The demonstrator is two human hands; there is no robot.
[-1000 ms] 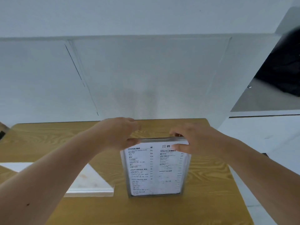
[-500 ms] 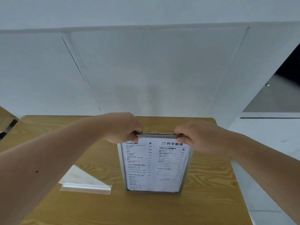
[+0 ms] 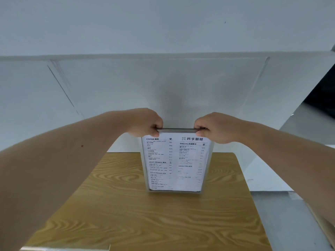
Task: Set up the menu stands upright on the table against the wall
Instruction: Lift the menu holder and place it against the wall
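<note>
A clear acrylic menu stand (image 3: 175,163) with a white printed menu sheet stands upright on the wooden table (image 3: 126,211), its printed face toward me. My left hand (image 3: 145,122) grips its top left corner and my right hand (image 3: 213,127) grips its top right corner. The stand's base rests on the tabletop, a short way in front of the white wall (image 3: 163,91). A second flat clear stand (image 3: 68,248) shows only as a sliver at the bottom left edge.
The table's right edge (image 3: 250,196) drops to a pale grey floor (image 3: 290,223). A dark opening (image 3: 322,95) sits at the far right beyond the wall panel. My forearms cover the left part of the table.
Both hands have carried the menu stand farther from me toward the wall while holding its top edge. The view has tilted up, and the flat stand has slid to the bottom edge.
</note>
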